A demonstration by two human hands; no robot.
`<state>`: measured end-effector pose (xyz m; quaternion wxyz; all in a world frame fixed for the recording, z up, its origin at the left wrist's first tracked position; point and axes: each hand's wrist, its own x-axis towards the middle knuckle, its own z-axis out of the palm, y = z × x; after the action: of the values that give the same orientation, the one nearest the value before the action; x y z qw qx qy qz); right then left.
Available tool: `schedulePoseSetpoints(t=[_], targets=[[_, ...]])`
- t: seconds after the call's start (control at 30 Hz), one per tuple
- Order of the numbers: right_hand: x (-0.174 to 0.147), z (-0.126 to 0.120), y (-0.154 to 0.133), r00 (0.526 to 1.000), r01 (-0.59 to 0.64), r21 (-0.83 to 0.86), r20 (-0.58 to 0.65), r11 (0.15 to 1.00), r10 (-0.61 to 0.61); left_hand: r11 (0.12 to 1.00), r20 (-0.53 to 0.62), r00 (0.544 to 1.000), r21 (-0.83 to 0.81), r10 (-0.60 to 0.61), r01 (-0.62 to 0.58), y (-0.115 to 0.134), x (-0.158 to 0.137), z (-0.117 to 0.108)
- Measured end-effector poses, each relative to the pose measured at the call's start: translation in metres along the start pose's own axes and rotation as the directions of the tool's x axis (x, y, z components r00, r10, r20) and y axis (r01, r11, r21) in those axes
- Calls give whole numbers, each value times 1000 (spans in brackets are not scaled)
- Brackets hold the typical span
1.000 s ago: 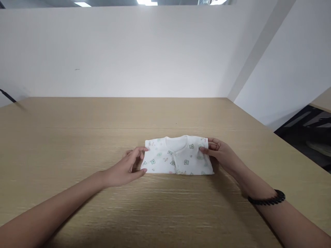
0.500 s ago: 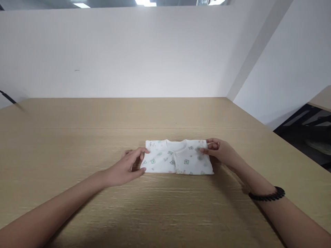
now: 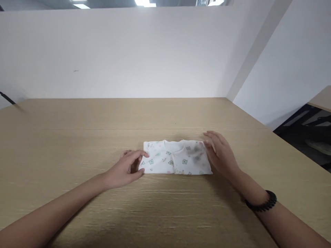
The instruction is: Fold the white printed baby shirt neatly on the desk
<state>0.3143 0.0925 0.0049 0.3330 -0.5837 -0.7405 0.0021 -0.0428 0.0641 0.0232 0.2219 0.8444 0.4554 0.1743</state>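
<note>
A folded white baby shirt (image 3: 160, 162) lies flat on the table, its round neckline at the far side and a front button placket down the middle. Small green bears and pale motifs are printed on it. At its left end is my left hand (image 3: 128, 168), the forefinger resting on the cloth and the thumb touching the near corner, the two spread apart. My right hand (image 3: 221, 153) is beside the right edge, open, with its fingers extended and slightly smeared by motion; I cannot tell whether it touches the cloth.
The wood-grain table (image 3: 90, 144) runs back to a white partition (image 3: 124, 51). A thin black object (image 3: 7, 98) stands at the far left edge. Off the table's right side are dark items (image 3: 307, 124). A black beaded bracelet (image 3: 263, 203) circles my right wrist.
My right hand has let go of the shirt's right edge and straightened its fingers. The shirt appears slightly further left, and my left hand stays at its left end.
</note>
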Motion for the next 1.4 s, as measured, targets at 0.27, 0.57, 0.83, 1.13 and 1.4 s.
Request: schedulePoseSetpoints(t=[0.27, 0.57, 0.83, 1.13, 1.4], targets=[[-10, 1, -19, 884, -109, 4, 458, 994, 94, 996, -29, 998, 68, -59, 61, 4, -2, -6], [-10, 4, -16, 880, -204, 39, 445, 978, 166, 920, 135, 967, 304, 215, -247, 11, -7, 7], [-12, 1, -26, 989, -109, 58, 110, 992, 103, 916, 127, 991, 389, 50, -96, 4, -7, 12], [-17, 8, -16, 901, 85, -336, 427, 938, 71, 839, 108, 993, 544, -43, -23, 3, -14, 14], [-26, 15, -61, 966, 199, -258, 215, 945, -145, 839, 103, 975, 498, 196, -221, 11, -1, 5]])
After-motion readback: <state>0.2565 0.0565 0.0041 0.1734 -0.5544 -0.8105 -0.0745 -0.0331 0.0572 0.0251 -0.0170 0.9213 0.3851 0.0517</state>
